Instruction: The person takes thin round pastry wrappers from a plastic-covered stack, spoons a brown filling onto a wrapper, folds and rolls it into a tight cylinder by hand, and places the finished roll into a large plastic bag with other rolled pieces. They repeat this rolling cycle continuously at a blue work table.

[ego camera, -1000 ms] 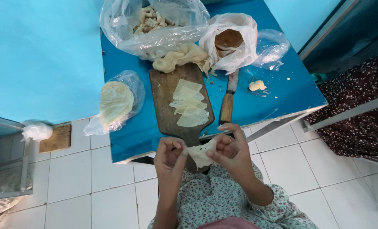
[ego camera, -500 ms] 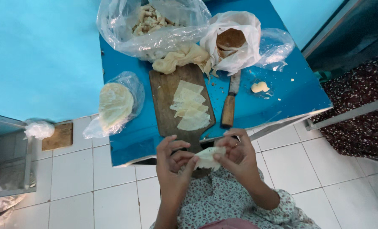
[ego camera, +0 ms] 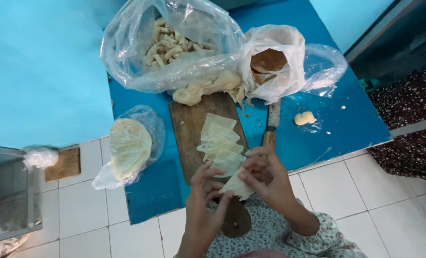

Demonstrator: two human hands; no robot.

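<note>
Both hands, left hand (ego camera: 204, 200) and right hand (ego camera: 265, 174), pinched one pastry sheet (ego camera: 237, 185); beyond them, cut sheets (ego camera: 220, 143) waited unfolded, a bag of finished rolls (ego camera: 167, 48) farther off.

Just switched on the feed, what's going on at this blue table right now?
A person's left hand and right hand together pinch one pale, thin pastry sheet, apparently folding it just above the near end of the brown wooden cutting board. A row of cut pale pastry strips lies on that board. A wooden-handled knife rests beside it on the blue table. At the far end, a clear plastic bag of rolled pastries stands open; round flat wrappers in plastic sit left.
</note>
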